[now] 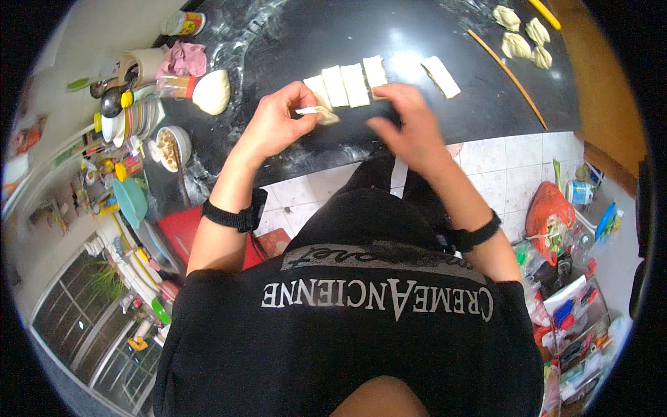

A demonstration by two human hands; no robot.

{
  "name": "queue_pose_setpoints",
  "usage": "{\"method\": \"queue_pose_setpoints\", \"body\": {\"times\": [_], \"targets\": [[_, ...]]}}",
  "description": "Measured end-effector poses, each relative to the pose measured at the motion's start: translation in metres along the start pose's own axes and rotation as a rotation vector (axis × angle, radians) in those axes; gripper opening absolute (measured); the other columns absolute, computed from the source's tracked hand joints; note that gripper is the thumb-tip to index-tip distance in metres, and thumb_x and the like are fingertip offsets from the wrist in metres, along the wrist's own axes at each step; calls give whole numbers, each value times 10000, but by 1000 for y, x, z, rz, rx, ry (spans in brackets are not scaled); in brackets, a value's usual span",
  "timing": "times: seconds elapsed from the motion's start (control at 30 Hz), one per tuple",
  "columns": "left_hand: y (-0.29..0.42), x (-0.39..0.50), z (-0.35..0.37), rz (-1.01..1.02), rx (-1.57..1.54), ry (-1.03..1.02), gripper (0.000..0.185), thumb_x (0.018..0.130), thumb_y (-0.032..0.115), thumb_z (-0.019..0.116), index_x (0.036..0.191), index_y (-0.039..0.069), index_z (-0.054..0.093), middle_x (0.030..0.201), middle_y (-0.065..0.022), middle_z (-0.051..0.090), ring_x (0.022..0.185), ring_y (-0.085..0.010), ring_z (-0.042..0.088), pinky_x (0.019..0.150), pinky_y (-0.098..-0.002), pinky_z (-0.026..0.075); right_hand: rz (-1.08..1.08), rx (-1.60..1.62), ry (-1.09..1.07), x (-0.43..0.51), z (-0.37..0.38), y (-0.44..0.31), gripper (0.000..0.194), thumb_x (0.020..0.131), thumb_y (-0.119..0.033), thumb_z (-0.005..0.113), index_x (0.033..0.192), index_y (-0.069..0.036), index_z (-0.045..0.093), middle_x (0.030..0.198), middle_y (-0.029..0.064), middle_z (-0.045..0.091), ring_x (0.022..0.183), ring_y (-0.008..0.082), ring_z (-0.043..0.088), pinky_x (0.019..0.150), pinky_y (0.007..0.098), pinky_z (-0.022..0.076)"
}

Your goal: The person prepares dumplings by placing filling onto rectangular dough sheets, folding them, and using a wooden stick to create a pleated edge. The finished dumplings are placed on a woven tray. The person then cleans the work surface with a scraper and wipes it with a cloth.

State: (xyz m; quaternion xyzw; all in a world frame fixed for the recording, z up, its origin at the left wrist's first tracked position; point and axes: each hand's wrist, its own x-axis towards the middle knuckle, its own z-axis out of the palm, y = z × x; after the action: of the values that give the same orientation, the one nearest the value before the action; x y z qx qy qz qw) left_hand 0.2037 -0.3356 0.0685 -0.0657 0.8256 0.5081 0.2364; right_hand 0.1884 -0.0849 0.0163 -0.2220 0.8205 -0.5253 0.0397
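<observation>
My left hand [281, 117] pinches a folded piece of dough [327, 115] between thumb and fingers, just above the black worktop [292, 47]. My right hand [411, 122] is blurred, thumb and fingers spread, with its fingertips at the near end of a cut dough strip [374, 70]. I cannot tell whether they touch it. Several pale strips lie side by side between my hands, among them one dough strip [355, 84] in the middle of the row. A separate dough strip [441, 77] rests farther right.
Several twisted dough pieces [516, 45] lie at the right, beyond a thin wooden stick [508, 78] and near a yellow rod [544, 14]. To the left are a large dough lump [211, 93], a red-lidded jar [174, 87], a pink cloth [182, 59] and a bowl [183, 140] holding a utensil.
</observation>
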Motion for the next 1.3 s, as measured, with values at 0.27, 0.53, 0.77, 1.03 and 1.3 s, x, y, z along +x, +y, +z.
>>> {"method": "queue_pose_setpoints", "body": {"times": [0.27, 0.53, 0.77, 1.03, 1.3], "targets": [[40, 75, 92, -33, -451, -72, 218, 844, 12, 671, 1029, 12, 558, 922, -80, 658, 789, -125, 626, 695, -239, 518, 775, 521, 168, -20, -20, 27, 215, 880, -129, 665, 1034, 13, 618, 850, 58, 663, 716, 78, 604, 639, 216, 486], [60, 142, 132, 68, 24, 123, 165, 827, 107, 704, 950, 6, 660, 792, -29, 660, 687, -94, 600, 644, -224, 487, 682, 138, 482, -1, -45, 58, 171, 844, -117, 690, 945, 15, 647, 763, 38, 645, 611, 80, 587, 545, 229, 474], [64, 151, 130, 118, 332, 165, 263, 769, 202, 743, 957, 27, 684, 830, -87, 685, 779, -193, 652, 729, -318, 514, 676, -83, 439, 0, -47, 58, 234, 769, -208, 716, 905, -26, 659, 862, 159, 652, 782, 329, 644, 717, 394, 514], [75, 150, 123, -42, 541, 6, 314, 763, 240, 750, 992, 36, 680, 877, -112, 700, 818, -218, 672, 771, -315, 511, 476, -301, 247, -1, -62, 62, 267, 758, -118, 739, 995, -29, 655, 924, 134, 615, 763, 285, 624, 710, 368, 505], [60, 125, 126, 132, 319, -16, 274, 754, 124, 732, 974, 13, 614, 900, -182, 671, 853, -332, 659, 773, -405, 507, 201, -364, 51, 1, -80, 74, 392, 744, -63, 725, 1118, -54, 608, 994, 124, 575, 937, 312, 575, 825, 387, 473]]}}
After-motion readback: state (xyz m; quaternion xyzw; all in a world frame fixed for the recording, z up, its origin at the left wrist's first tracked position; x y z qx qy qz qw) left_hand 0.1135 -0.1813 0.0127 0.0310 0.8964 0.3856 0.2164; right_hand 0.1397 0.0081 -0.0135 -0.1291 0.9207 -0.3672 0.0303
